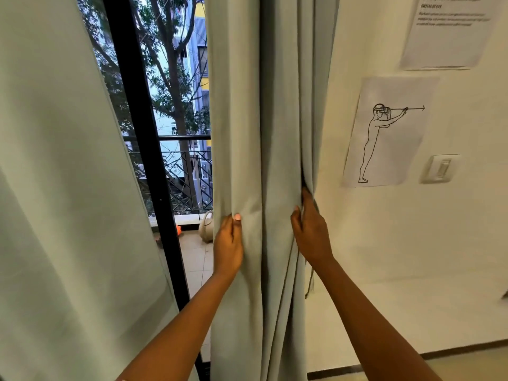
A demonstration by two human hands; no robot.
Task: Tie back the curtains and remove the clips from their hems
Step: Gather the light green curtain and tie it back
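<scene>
The right-hand curtain [264,160] hangs gathered in long upright folds, its length running straight up and down between the two hands. The left hand [228,243] grips its window-side edge, thumb laid across the front of the cloth and the fingers hidden behind it. The right hand [310,232] holds the wall-side edge at about the same height, fingers curled into the folds. So the bundle lies squarely between both hands, neither one nearer than the other. A thin dark cord [310,281] dangles just below the right wrist, against the wall [384,243]; it may be the tie-back, and the right hand is plainly the closer one to it. No clips show; the hem is out of view below. Left of the left hand stands the dark window frame [143,149], and beyond that the other curtain [55,188], well apart.
</scene>
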